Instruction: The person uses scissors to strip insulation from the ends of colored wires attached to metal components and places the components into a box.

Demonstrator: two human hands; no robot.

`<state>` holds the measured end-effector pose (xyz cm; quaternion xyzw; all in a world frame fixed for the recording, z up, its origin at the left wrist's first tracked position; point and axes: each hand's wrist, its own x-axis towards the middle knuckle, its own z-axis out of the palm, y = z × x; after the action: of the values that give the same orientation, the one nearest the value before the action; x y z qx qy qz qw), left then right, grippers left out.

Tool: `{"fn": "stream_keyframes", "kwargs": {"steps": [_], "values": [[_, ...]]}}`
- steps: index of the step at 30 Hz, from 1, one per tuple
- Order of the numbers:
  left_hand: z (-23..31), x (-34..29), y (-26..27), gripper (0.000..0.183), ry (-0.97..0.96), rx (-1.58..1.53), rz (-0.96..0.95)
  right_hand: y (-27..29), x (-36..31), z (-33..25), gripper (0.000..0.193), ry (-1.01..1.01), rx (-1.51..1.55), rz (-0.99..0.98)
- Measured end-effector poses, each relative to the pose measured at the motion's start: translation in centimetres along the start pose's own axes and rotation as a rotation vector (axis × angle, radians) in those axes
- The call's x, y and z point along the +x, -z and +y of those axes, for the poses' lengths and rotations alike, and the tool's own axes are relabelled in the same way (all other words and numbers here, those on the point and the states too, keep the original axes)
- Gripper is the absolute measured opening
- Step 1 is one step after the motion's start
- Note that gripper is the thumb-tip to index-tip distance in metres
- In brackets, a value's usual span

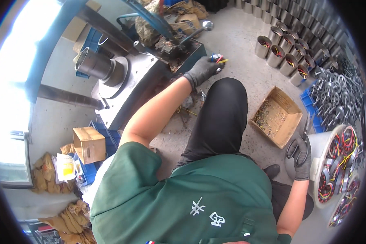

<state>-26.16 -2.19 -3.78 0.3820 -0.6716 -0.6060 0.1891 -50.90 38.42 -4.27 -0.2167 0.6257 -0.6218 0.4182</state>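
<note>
My left hand (202, 72), in a dark grey glove, reaches forward beside the press. Its fingers are closed on a small bunch of coloured wires (221, 61), with yellow, red and blue ends sticking out. Whatever else lies in that grip is hidden by the glove. On the right, my right hand (301, 160), gloved too, is closed around the dark handles of a pair of scissors (306, 129). The blades point away from me, between a cardboard box and a white bucket.
A metal press with a steel cylinder (94, 65) stands at the left. The open cardboard box (284, 130) holds small scraps. At far right are the white bucket (315, 162) of wound stators, a blue crate (312, 110) of metal parts, and rows of steel cylinders (275, 56).
</note>
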Motion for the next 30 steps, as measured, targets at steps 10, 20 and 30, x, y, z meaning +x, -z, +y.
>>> {"fn": "stream_keyframes", "kwargs": {"steps": [10, 20, 30], "values": [[-25.4, -5.2, 16.9, 0.012, -0.443, 1.445, -0.625, 4.3, 1.9, 2.1, 0.055, -0.03, 0.004, 0.125], [-34.8, -12.3, 18.8, 0.048, 0.7, 0.925, 0.163, 4.0, 2.0, 1.5, 0.056, 0.012, 0.0, 0.123], [-17.5, -0.3, 10.3, 0.018, 0.155, 0.11, 0.016, 6.7, -1.9, -7.0, 0.036, 0.073, -0.27, 0.341]]}}
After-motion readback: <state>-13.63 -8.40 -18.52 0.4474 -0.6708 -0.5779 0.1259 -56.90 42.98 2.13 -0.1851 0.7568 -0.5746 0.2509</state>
